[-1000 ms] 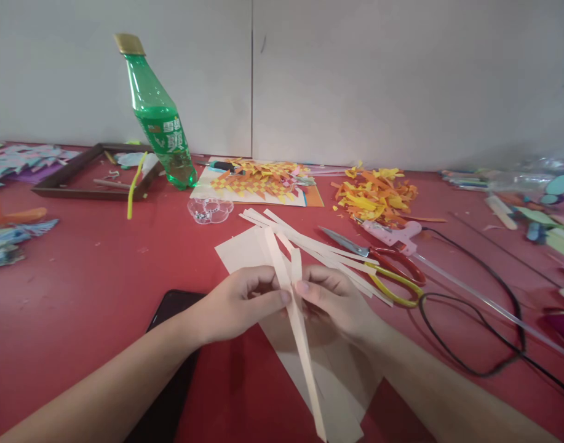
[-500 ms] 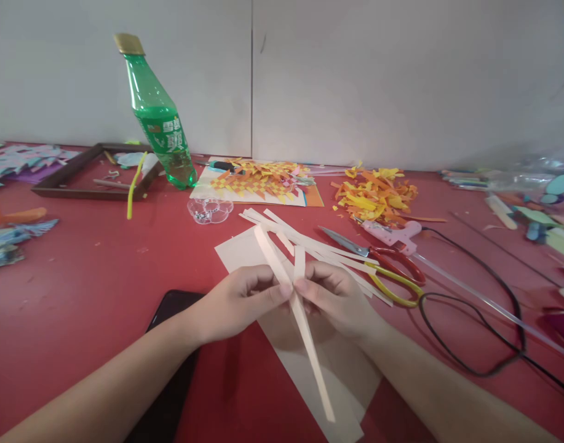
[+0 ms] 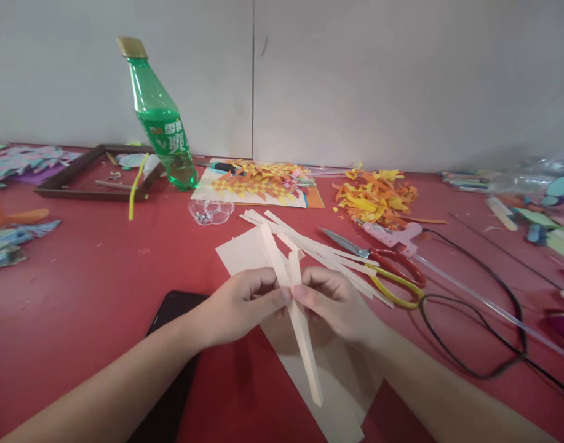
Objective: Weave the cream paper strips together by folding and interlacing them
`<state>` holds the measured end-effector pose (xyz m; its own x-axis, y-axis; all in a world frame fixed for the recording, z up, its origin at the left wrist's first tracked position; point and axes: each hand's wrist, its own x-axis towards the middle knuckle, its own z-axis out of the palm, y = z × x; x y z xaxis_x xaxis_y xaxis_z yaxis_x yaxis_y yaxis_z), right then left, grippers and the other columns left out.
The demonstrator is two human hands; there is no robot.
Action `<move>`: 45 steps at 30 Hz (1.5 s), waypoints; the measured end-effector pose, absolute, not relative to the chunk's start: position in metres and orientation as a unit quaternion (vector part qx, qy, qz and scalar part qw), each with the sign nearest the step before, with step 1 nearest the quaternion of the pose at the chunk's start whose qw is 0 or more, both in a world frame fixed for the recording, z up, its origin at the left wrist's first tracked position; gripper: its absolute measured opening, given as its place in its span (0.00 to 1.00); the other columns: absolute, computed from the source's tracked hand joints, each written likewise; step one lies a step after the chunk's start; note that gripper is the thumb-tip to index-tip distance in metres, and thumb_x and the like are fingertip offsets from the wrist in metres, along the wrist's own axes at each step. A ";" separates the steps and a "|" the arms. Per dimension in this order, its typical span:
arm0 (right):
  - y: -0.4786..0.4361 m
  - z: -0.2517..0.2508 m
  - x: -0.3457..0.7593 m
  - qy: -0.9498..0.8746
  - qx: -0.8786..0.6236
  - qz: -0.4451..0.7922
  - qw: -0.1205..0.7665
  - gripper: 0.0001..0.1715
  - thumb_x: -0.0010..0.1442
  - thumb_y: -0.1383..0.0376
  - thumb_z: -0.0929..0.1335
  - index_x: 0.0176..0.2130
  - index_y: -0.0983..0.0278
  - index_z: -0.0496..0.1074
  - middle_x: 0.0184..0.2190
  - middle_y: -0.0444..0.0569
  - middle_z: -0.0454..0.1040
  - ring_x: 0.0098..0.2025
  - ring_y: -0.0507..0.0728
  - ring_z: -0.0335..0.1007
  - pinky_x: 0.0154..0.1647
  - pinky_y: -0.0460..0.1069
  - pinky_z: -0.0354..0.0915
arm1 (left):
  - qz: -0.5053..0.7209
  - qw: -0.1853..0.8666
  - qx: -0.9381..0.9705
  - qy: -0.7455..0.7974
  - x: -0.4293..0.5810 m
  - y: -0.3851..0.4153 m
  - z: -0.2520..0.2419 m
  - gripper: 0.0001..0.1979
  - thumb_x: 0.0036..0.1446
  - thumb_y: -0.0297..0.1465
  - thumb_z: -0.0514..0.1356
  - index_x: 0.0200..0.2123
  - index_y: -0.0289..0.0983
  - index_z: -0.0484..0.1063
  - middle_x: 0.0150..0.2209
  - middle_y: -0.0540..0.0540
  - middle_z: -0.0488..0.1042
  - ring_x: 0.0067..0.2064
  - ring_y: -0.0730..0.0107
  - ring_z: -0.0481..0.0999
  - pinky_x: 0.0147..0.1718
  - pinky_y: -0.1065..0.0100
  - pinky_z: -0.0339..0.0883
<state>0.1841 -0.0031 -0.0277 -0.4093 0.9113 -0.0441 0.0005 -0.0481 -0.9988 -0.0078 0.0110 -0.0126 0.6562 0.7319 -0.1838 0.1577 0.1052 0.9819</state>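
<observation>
Between my two hands are cream paper strips [image 3: 304,344], crossed or folded over each other, with two ends pointing away and a long end hanging toward me. My left hand [image 3: 245,301] pinches them between thumb and fingers from the left. My right hand [image 3: 334,301] pinches them from the right, its thumb tip against the left thumb. Whether this is one folded strip or two, I cannot tell. Below the hands lies a cream paper sheet [image 3: 286,357]. Just beyond them is a pile of loose cream strips [image 3: 309,243].
Scissors [image 3: 378,258] and a pink glue gun [image 3: 395,237] with a looped black cord lie right. A green bottle [image 3: 164,135] stands behind, near a brown frame [image 3: 88,195]. Orange and yellow paper scraps [image 3: 376,197] are heaped at the back. A black phone [image 3: 171,307] lies left.
The held strips have turned slightly: the far ends moved closer together, and the near end swung left and up. Both hands keep their pinch in nearly the same place.
</observation>
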 end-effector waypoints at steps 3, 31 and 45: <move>-0.002 -0.029 0.184 -0.577 -0.396 0.599 0.390 0.19 0.61 0.56 0.68 0.24 0.64 0.64 0.18 0.41 0.66 0.22 0.49 0.62 0.24 0.45 0.58 | 0.230 0.659 0.623 0.352 -0.007 0.012 -0.012 0.14 0.63 0.38 0.55 0.32 0.33 0.70 0.31 0.48 0.70 0.33 0.73 0.66 0.34 0.69 0.60; -0.004 -0.032 0.183 -0.562 -0.394 0.617 0.385 0.19 0.61 0.54 0.68 0.26 0.64 0.64 0.20 0.43 0.68 0.23 0.49 0.63 0.24 0.45 0.57 | 0.217 0.687 0.587 0.370 -0.006 0.012 -0.006 0.12 0.61 0.36 0.56 0.34 0.33 0.74 0.27 0.50 0.72 0.24 0.80 0.64 0.24 0.75 0.59; -0.005 -0.029 0.181 -0.534 -0.417 0.620 0.395 0.19 0.60 0.53 0.69 0.26 0.63 0.63 0.18 0.42 0.70 0.20 0.50 0.62 0.22 0.46 0.56 | 0.204 0.685 0.615 0.333 -0.008 0.012 -0.008 0.18 0.63 0.41 0.55 0.32 0.33 0.76 0.28 0.48 0.74 0.28 0.76 0.67 0.30 0.73 0.61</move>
